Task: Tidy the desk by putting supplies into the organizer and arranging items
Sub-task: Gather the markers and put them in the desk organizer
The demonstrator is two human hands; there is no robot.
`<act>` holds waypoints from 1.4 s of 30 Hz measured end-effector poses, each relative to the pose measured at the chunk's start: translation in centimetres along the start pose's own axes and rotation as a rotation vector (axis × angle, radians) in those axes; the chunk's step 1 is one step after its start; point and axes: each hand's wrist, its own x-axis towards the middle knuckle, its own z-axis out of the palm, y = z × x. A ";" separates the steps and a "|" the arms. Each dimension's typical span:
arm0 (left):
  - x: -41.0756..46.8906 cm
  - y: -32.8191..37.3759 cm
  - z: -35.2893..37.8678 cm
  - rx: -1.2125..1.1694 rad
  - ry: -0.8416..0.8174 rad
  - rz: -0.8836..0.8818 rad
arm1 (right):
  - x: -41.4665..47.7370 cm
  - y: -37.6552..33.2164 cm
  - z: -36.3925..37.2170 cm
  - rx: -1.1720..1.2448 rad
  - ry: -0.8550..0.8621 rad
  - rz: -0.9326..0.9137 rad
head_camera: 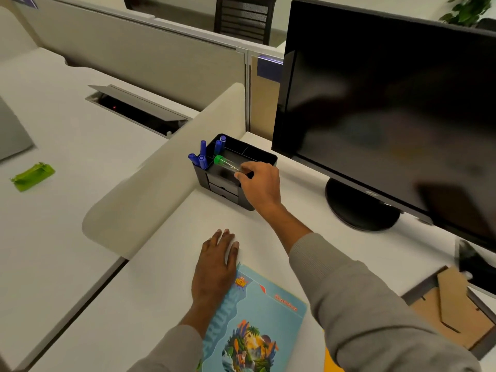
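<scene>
A black compartmented organizer stood on the white desk, with several blue pens upright in its left compartments. A clear tube with a green cap hung tilted over its middle, its uncapped end pinched by the right hand.

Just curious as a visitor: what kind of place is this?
Likely an open-plan office: a computer monitor on a white desk, grey partitions between workstations, a black organizer holding pens.
</scene>
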 end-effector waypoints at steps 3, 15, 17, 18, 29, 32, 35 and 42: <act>0.0 -0.2 0.2 0.006 -0.009 -0.022 | 0.2 0.5 0.5 -0.004 -0.024 0.028; -0.1 0.0 0.1 0.009 -0.015 -0.031 | 0.5 0.3 0.4 -0.081 -0.090 0.002; -0.1 0.1 0.0 0.008 -0.015 -0.032 | 0.4 0.3 0.4 -0.062 -0.102 0.009; -0.1 0.1 -0.1 0.007 -0.016 -0.035 | 0.4 0.4 0.3 -0.052 -0.102 0.006; 0.0 -0.2 0.0 0.011 -0.031 -0.029 | -3.7 2.3 -2.2 0.137 0.050 -0.032; 0.0 -0.3 0.0 0.016 -0.042 -0.040 | -6.0 3.4 -3.6 0.191 0.101 -0.015; -0.1 -0.1 -0.3 0.012 -0.038 -0.032 | -8.7 4.4 -5.4 0.212 0.147 0.011; -0.4 0.4 -0.7 -0.021 -0.032 0.010 | -15.3 7.6 -11.0 0.191 0.186 0.084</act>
